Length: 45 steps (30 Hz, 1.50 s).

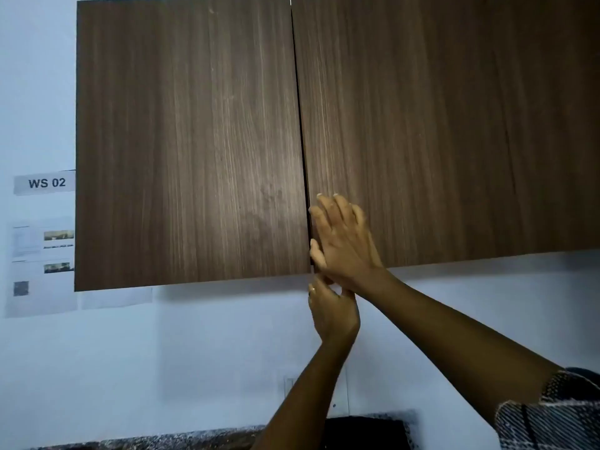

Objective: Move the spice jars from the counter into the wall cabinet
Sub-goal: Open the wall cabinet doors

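Observation:
The wall cabinet fills the upper view, with its two dark wood-grain doors, the left door (pixel 188 141) and the right door (pixel 454 125), meeting at a narrow dark seam. My right hand (pixel 341 235) lies flat on the right door's lower left corner, fingers spread and thumb on the seam edge. Just below it, my left hand (pixel 331 310) curls its fingers up around the bottom corner of the right door. Its fingertips are partly hidden behind my right wrist. No spice jars are in view.
A speckled stone counter edge (pixel 146 440) runs along the bottom, with a dark object (pixel 363 431) on it. A "WS 02" label (pixel 45 182) and printed sheets (pixel 42 264) hang on the pale wall to the cabinet's left.

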Each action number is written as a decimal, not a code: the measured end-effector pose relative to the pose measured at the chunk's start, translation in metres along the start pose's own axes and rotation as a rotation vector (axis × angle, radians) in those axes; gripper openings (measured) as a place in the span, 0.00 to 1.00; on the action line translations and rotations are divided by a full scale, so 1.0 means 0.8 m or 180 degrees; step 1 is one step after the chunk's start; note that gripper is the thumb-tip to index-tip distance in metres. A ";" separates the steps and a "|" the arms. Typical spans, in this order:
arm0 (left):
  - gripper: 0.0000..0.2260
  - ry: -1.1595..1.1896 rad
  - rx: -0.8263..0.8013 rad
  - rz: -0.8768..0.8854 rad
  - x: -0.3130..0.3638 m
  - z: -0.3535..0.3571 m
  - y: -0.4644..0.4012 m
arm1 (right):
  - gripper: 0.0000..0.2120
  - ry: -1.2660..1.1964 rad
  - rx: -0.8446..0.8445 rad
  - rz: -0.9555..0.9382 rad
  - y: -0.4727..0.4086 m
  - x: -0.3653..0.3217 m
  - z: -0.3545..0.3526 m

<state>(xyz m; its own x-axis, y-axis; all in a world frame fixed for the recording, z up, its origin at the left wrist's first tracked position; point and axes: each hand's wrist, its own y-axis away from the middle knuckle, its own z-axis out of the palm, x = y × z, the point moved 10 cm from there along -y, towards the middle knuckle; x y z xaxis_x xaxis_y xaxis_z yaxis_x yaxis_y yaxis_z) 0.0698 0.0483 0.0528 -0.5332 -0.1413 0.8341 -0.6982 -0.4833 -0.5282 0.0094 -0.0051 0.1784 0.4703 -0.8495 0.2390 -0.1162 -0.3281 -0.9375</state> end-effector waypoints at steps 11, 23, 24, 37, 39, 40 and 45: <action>0.21 0.1532 -0.0499 -0.1191 -0.041 0.027 -0.042 | 0.45 0.0164 -0.1146 0.0548 0.001 0.020 0.101; 0.23 0.1841 -0.0458 -0.1281 -0.062 0.022 -0.057 | 0.52 0.0286 -0.0831 0.0717 0.003 0.014 0.113; 0.23 0.1841 -0.0421 -0.1285 -0.061 0.022 -0.054 | 0.52 0.0305 -0.0783 0.0697 0.002 0.012 0.108; 0.18 0.2589 0.0103 -0.0850 -0.013 0.025 0.022 | 0.47 0.0795 -0.0556 0.0438 -0.015 0.002 0.001; 0.18 0.2628 0.0142 -0.0795 -0.006 0.027 0.038 | 0.46 0.0774 -0.0537 0.0440 -0.010 0.004 -0.014; 0.18 0.2661 0.0169 -0.0759 -0.002 0.028 0.046 | 0.45 0.0736 -0.0500 0.0449 -0.008 0.005 -0.021; 0.19 0.2621 0.0160 -0.0581 0.018 0.036 0.078 | 0.44 0.0584 -0.0381 0.0498 0.006 0.010 -0.061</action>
<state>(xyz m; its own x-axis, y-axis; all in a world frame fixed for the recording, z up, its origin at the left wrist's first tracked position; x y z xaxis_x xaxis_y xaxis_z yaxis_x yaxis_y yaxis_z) 0.0322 -0.0092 0.0365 -0.6058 0.6082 0.5129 -0.7954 -0.4782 -0.3724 -0.0302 -0.0337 0.1878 0.2732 -0.9509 0.1455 -0.2829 -0.2240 -0.9326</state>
